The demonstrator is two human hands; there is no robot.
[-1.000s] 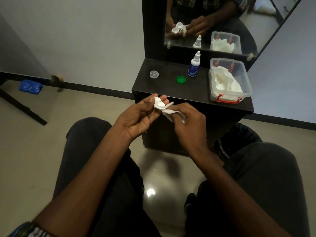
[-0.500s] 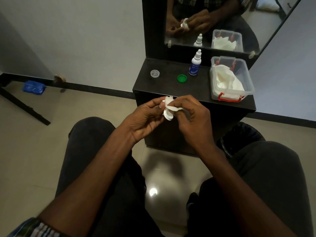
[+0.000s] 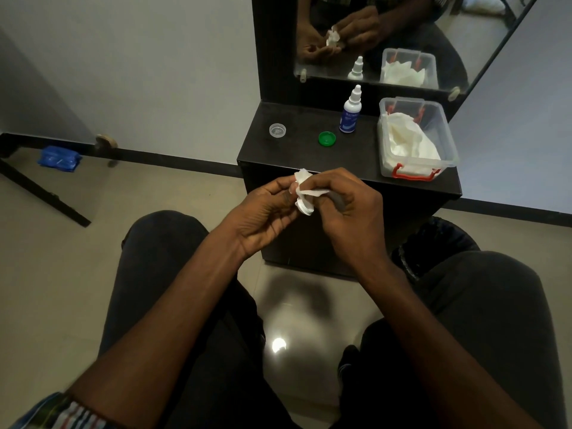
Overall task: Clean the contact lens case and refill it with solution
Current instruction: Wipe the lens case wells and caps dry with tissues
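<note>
My left hand (image 3: 263, 212) grips the white contact lens case (image 3: 305, 207), fingers curled round it, held in the air above my lap & just in front of the dark desk (image 3: 309, 156). My right hand (image 3: 346, 209) pinches a white tissue (image 3: 305, 184) against the case; tissue wraps over its top, so only the case's lower round rim shows. On the desk: a clear cap (image 3: 277, 130) at left, a green cap (image 3: 327, 138) near mid, both lying apart from the case. Just behind the green cap stands the solution bottle (image 3: 350, 111), upright, white w/ blue label; label text too small to read. At right, a clear plastic box (image 3: 445, 131) w/ red clips holds white tissues (image 3: 408, 140). The mirror (image 3: 483, 41) behind shows both hands, bottle & box.
</note>
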